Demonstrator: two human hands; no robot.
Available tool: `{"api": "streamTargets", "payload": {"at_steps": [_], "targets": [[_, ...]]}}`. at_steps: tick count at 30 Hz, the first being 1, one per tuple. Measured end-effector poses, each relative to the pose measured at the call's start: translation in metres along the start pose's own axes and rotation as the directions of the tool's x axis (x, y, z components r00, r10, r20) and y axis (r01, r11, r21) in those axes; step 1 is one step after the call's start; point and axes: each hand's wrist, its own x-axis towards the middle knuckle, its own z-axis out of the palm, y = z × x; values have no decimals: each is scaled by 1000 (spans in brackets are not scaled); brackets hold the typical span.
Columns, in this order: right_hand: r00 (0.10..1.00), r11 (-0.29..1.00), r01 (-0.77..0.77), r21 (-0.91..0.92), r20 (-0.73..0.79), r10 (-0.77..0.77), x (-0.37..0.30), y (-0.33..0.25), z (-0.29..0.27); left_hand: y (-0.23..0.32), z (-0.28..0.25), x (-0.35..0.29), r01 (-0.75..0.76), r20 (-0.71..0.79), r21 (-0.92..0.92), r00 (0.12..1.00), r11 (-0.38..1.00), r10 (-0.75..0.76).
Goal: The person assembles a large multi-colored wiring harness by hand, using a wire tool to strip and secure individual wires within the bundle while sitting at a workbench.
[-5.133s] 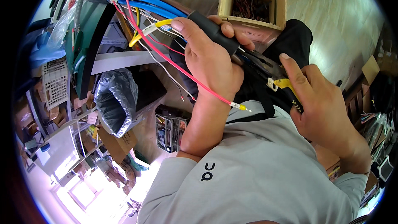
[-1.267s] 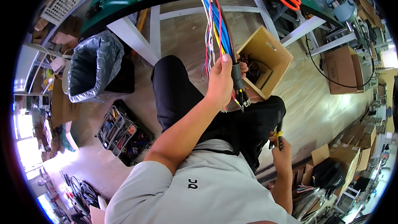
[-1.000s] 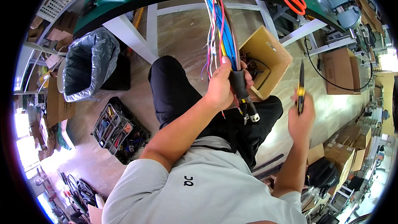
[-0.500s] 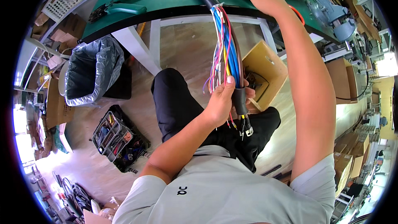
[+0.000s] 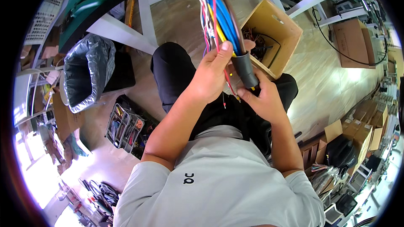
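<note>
Blue, brown, yellow and red insulation runs together in the wire bundle (image 5: 227,23) that comes in from the far edge and ends over my lap, its near part inside a short black sleeve (image 5: 244,70). My left hand (image 5: 212,73) is closed on the bundle just beyond the sleeve, thumb on the near side, fingertips showing at the right. My right hand (image 5: 267,101) is half closed around the sleeve's near end; whether it grips the sleeve or the wire ends inside, I cannot tell. Thin red wires with small end fittings hang between my hands.

My grey shirt (image 5: 252,176) carries a small dark logo (image 5: 189,178) on the chest. On the far right, an open cardboard box (image 5: 351,44) bears faint print, too small for me to read.

Just beyond my right knee, a wooden box (image 5: 288,29) holds a tangle of dark and reddish wire scraps (image 5: 256,44). To the left, a bin (image 5: 103,59) is lined with a silvery-grey bag; its depth is too dark to show contents. Nearer, a divided black tool tray (image 5: 125,127) is packed with hand tools. At the near right, a black bag (image 5: 341,153) sits among open cartons (image 5: 364,115).
</note>
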Motion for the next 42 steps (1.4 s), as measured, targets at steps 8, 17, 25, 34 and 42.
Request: {"api": "streamTargets", "payload": {"at_steps": [8,17,25,34,42], "targets": [[985,990,70,-125,-149,-88,-5,-2,10,12,-2,6,-129,-155,21,979,991,130],[905,826,-215,521,424,-32,10,8,-11,2,-13,17,-118,41,-177,991,977,127],[981,924,-53,379,194,-23,1,20,-4,7,-14,-3,-61,-6,162,998,985,63],[952,943,-101,318,307,-2,9,41,-23,-3,-8,-11,1,-61,273,998,962,16],[983,971,-127,201,158,96,-2,30,-22,-5,-5,-14,-25,-46,240,998,970,37]]}}
